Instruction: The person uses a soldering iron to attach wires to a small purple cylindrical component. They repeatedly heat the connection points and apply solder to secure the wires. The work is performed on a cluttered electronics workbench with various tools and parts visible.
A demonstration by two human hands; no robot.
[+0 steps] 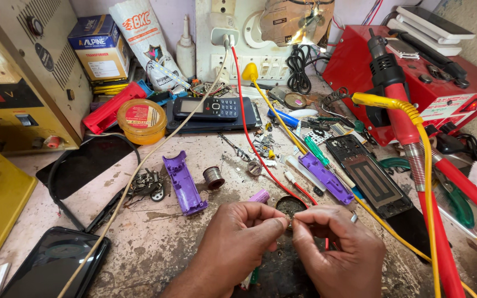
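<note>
Two bare hands pinch one tiny part together at the near edge of a cluttered, stained repair bench.

The left hand (pixel 237 238) and the right hand (pixel 335 245) meet fingertip to fingertip, both grasping a small metallic part (pixel 290 219), too small to identify, near centre. Just beyond lie a small lilac cylinder (pixel 259 196) and a round dark tin (pixel 291 205). Farther left sit a purple plastic casing half (pixel 184 182) and a small spool of solder wire (pixel 213 176); a red cable (pixel 248 132) runs far to near.
</note>
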